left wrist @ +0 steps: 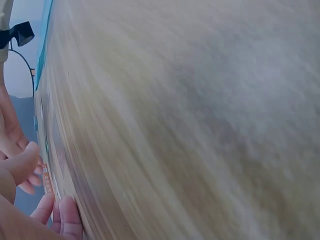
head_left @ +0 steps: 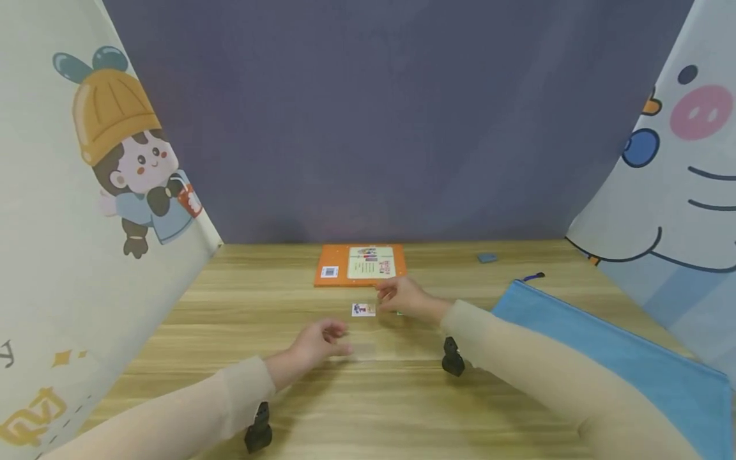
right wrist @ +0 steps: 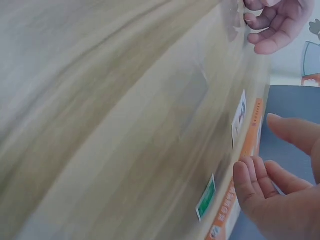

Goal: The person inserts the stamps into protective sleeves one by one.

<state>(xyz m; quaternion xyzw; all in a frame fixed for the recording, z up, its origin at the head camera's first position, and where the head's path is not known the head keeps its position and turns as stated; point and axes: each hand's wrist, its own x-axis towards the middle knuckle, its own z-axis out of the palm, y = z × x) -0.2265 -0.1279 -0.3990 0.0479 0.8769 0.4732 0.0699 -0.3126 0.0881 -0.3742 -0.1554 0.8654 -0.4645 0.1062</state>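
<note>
A small white picture card (head_left: 363,310) lies flat on the wooden table in front of an orange box or book (head_left: 333,259). My right hand (head_left: 406,299) hovers just right of it, thumb and loosely bent fingers apart, nothing between them. Beneath that hand is a green card (right wrist: 206,198), mostly hidden in the head view. My left hand (head_left: 322,342) is nearer me, left of the cards, fingers relaxed and holding nothing. A faint clear sheet (right wrist: 192,100) seems to lie on the table between the hands; its outline is hard to make out.
A blue zippered pouch (head_left: 609,351) covers the table's right side, partly behind my right sleeve. At the back right lies a small grey-blue object (head_left: 487,257). A dark backdrop (head_left: 397,128) rises behind the table's far edge, with printed curtains on both sides.
</note>
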